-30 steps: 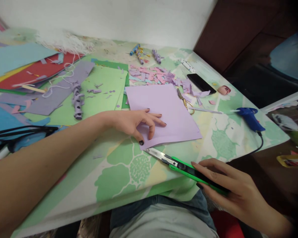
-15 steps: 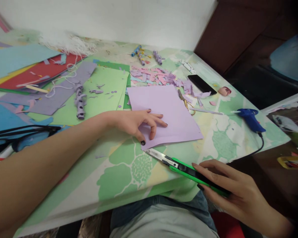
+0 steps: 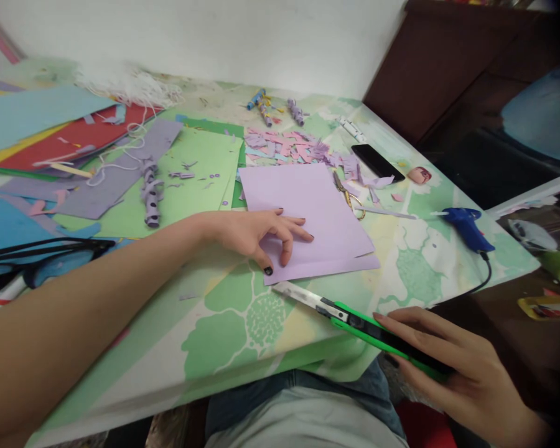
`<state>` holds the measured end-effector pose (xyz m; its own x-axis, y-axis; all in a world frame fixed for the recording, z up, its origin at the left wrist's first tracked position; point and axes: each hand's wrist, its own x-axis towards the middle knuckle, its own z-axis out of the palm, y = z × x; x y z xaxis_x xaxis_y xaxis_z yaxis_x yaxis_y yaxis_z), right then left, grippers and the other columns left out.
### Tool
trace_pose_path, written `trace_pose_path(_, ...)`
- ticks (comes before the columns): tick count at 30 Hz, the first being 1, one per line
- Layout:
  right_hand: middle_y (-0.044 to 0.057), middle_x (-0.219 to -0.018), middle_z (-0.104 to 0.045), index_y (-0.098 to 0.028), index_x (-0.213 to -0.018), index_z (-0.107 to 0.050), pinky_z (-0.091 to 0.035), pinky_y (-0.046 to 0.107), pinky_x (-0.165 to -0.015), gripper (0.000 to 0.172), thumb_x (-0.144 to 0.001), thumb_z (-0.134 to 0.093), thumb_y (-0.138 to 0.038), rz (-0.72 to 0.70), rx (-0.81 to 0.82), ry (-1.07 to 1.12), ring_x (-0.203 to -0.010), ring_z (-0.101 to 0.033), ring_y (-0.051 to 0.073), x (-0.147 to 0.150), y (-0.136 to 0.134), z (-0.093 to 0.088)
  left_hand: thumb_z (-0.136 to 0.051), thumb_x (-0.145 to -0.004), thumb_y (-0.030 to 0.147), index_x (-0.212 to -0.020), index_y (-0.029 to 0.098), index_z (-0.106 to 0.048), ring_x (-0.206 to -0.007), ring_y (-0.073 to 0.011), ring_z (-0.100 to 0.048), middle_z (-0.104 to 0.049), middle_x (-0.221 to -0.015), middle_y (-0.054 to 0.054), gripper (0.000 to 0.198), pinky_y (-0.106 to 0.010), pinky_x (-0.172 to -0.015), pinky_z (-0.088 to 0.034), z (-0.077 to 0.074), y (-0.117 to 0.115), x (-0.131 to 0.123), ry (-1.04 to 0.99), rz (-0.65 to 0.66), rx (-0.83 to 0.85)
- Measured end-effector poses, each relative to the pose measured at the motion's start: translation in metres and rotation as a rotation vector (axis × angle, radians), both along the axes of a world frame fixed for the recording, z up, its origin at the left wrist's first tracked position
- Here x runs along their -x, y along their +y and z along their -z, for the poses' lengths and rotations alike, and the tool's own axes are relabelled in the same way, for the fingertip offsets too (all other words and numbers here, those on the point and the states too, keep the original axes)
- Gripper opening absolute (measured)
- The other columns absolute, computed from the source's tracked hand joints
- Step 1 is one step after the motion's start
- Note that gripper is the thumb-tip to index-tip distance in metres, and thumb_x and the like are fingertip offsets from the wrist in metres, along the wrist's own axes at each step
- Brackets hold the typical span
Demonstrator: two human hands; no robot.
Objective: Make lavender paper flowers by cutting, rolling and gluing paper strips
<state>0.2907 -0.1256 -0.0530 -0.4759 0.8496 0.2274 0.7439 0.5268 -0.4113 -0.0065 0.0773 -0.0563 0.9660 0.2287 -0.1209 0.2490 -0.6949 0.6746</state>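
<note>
A sheet of light purple paper [image 3: 303, 193] lies on the table in front of me. My left hand [image 3: 270, 236] rests on its lower left part, fingers spread and fingertips pressing down. Along the near edge runs a narrow strip [image 3: 336, 269], split from the sheet at the right end. My right hand [image 3: 452, 361] is wrapped round a green and black utility knife [image 3: 382, 336]. The knife's blade is out, and its tip is by the paper's near left corner, close to my left thumb.
Gold-handled scissors [image 3: 348, 193] lie at the sheet's right edge. Farther off are paper scraps [image 3: 289, 146], a black phone [image 3: 378, 163] and a blue glue gun [image 3: 469, 227]. Coloured sheets [image 3: 205, 149], a rolled purple paper piece [image 3: 150, 193] and white string [image 3: 126, 87] are leftward.
The knife and my right hand have shifted slightly right and toward me. The near strip now lies flatter, with a split showing at its right end. My left hand stays put.
</note>
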Motion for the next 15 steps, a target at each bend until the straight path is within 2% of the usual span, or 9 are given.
trace_pose_path(4, 0.005, -0.108, -0.066, -0.029, -0.119, -0.062, -0.055, 0.023, -0.075, 0.040, -0.081, -0.061, -0.019, 0.124, -0.080, -0.001, -0.089, -0.067, 0.017, -0.029, -0.009, 0.007, -0.065, -0.074, 0.019, -0.086, 0.023, -0.068, -0.142, -0.0263, -0.017, -0.040, -0.147, 0.002, 0.014, -0.050, -0.115, -0.002, 0.001, -0.001, 0.000, -0.022, -0.011, 0.006)
trace_pose_path(8, 0.003, -0.105, -0.067, -0.028, -0.110, -0.066, -0.054, 0.029, -0.078, 0.029, -0.081, -0.062, -0.030, 0.392, -0.202, 0.020, -0.088, -0.067, 0.020, -0.066, -0.007, 0.021, -0.062, -0.075, 0.015, -0.083, 0.023, -0.069, -0.142, -0.0263, -0.019, -0.042, -0.146, 0.002, 0.013, -0.050, -0.116, -0.003, 0.002, -0.005, 0.000, -0.042, -0.047, 0.003)
trace_pose_path(11, 0.004, -0.104, -0.068, -0.025, -0.108, -0.068, -0.052, 0.033, -0.083, 0.029, -0.081, -0.062, -0.035, 0.512, -0.243, 0.046, -0.089, -0.067, 0.022, -0.092, 0.007, 0.034, -0.062, -0.075, 0.014, -0.082, 0.023, -0.069, -0.141, -0.0267, -0.022, -0.045, -0.143, 0.001, 0.013, -0.052, -0.115, -0.004, 0.002, -0.010, 0.000, -0.065, -0.082, 0.010)
trace_pose_path(15, 0.007, -0.108, -0.067, -0.022, -0.113, -0.066, -0.051, 0.036, -0.086, 0.034, -0.085, -0.057, -0.038, 0.523, -0.271, 0.000, -0.095, -0.065, 0.024, -0.115, 0.036, 0.042, -0.066, -0.073, 0.016, -0.083, 0.022, -0.071, -0.136, -0.0293, -0.033, -0.053, -0.137, -0.004, 0.013, -0.053, -0.114, -0.009, -0.007, -0.015, -0.004, -0.126, -0.121, 0.069)
